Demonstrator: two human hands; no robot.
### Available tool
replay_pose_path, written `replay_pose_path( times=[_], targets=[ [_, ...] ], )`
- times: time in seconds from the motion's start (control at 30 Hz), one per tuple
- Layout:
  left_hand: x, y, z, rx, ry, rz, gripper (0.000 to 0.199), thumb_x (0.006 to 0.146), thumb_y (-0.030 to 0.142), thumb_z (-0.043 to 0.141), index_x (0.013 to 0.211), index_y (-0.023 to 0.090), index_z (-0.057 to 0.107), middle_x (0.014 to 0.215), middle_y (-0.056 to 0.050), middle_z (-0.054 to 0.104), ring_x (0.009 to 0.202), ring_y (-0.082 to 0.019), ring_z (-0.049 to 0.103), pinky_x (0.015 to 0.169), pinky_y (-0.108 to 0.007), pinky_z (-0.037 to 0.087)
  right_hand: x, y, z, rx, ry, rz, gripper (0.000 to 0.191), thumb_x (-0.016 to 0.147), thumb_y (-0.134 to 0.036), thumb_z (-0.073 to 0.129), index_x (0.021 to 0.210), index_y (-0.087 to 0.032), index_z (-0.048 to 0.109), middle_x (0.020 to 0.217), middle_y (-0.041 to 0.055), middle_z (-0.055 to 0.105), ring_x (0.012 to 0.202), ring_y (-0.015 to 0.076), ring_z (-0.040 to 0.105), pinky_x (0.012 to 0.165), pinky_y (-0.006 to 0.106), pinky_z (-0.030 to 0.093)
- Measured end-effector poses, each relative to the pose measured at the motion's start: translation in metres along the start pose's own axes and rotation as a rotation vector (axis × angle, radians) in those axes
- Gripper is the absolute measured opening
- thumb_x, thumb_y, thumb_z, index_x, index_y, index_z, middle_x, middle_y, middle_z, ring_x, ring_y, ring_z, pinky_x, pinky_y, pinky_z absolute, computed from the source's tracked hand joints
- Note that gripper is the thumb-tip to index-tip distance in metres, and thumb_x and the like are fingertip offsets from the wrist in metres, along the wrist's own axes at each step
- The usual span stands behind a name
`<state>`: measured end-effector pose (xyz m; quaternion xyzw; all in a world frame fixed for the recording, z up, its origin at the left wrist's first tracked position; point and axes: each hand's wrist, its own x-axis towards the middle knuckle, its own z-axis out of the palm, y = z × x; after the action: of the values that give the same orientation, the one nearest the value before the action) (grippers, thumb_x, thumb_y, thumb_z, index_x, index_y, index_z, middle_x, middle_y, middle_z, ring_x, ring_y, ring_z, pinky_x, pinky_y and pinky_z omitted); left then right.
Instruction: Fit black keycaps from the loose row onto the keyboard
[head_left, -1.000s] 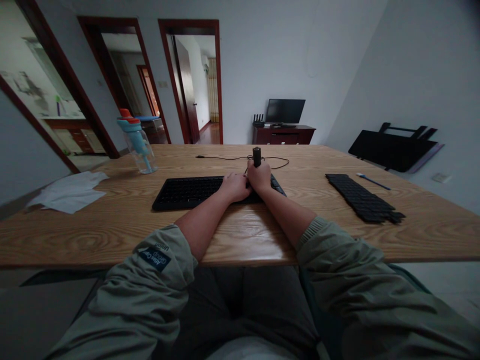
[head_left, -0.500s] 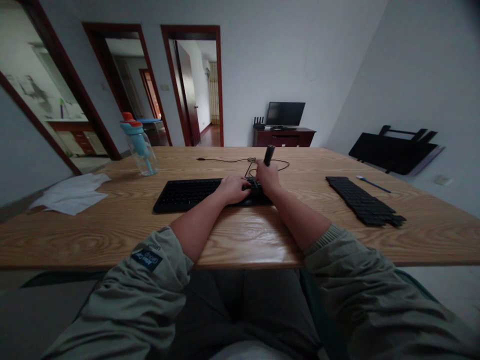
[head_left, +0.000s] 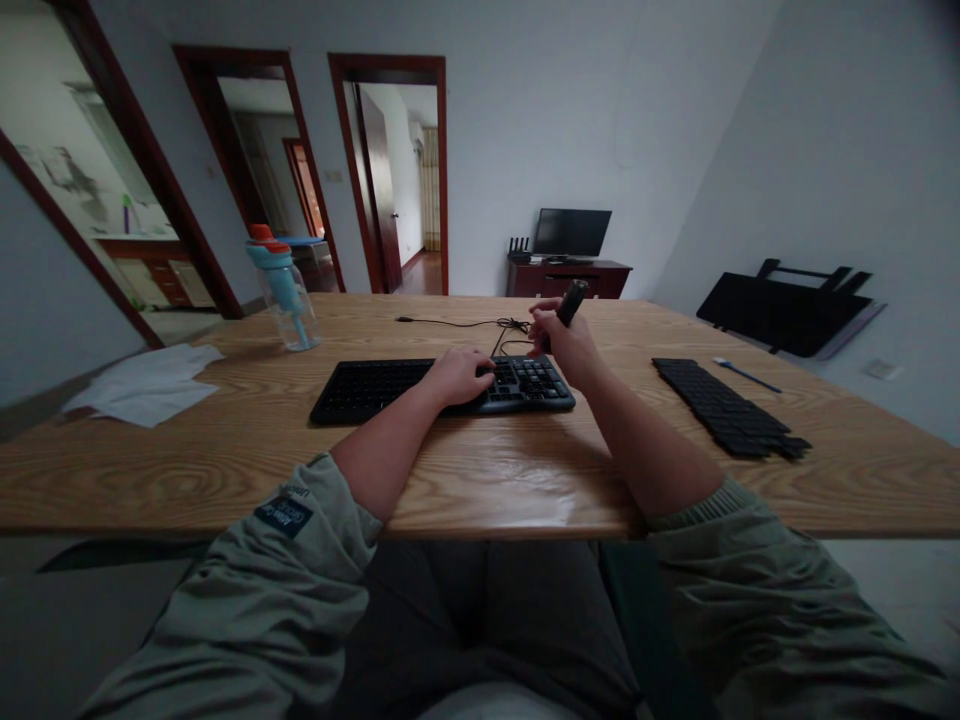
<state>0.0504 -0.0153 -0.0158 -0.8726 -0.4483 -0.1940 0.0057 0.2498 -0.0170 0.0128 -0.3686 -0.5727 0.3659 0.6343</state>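
A black keyboard lies on the wooden table in front of me, its right-hand keys in view. My left hand rests on the middle of it, fingers laid over the keys and thumb apart. Above the keyboard's right end, raised off the keys, is my right hand. It is closed around a thick black handle, tilted with its end pointing up and right; the other end of this tool is hidden by the hand. Behind the keyboard runs its thin black cable, partly coiled.
To the right lie a black patch of what look like loose keycaps set close together and a thin blue brush. A clear water bottle with a red and blue lid stands at the left, near white tissue sheets.
My right hand has lifted off the keyboard and moved right with the black-handled tool, which now leans more. The right-hand keys have come into view. My left hand has hardly moved.
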Motion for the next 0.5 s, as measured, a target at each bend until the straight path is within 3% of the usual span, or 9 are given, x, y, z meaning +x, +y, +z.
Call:
replay_pose_path(
  times=[0.07,0.27,0.5],
  targets=[
    [0.0,-0.001,0.0,0.001,-0.001,-0.002,0.033,0.09,0.033,0.059,0.115,0.021,0.076,0.12,-0.007,0.073,0.112,-0.024,0.064,0.103,-0.034,0.047,-0.006,-0.002,-0.006,0.103,-0.028,0.06,0.022,0.077,-0.038,0.067,0.089,-0.021,0.06,0.06,-0.0062,0.054,0.048,0.0092,0.047,0.045,0.022,0.044],
    [0.001,0.0,0.005,-0.033,0.049,0.061,0.031,0.089,0.033,0.059,0.112,0.021,0.077,0.115,-0.007,0.074,0.109,-0.024,0.064,0.101,-0.034,0.048,-0.003,0.0,-0.011,0.464,0.095,0.269,0.02,0.079,-0.04,0.064,0.078,-0.021,0.058,0.054,-0.007,0.047,0.045,0.0079,0.042,0.045,0.021,0.043],
    [0.0,0.011,0.006,-0.133,0.08,0.148,0.03,0.091,0.035,0.058,0.112,0.02,0.076,0.11,-0.007,0.075,0.104,-0.023,0.067,0.095,-0.034,0.049,-0.008,0.0,-0.001,0.586,0.045,0.316,0.022,0.081,-0.041,0.063,0.076,-0.021,0.058,0.052,-0.0068,0.045,0.045,0.0087,0.044,0.048,0.023,0.044]
  ],
)
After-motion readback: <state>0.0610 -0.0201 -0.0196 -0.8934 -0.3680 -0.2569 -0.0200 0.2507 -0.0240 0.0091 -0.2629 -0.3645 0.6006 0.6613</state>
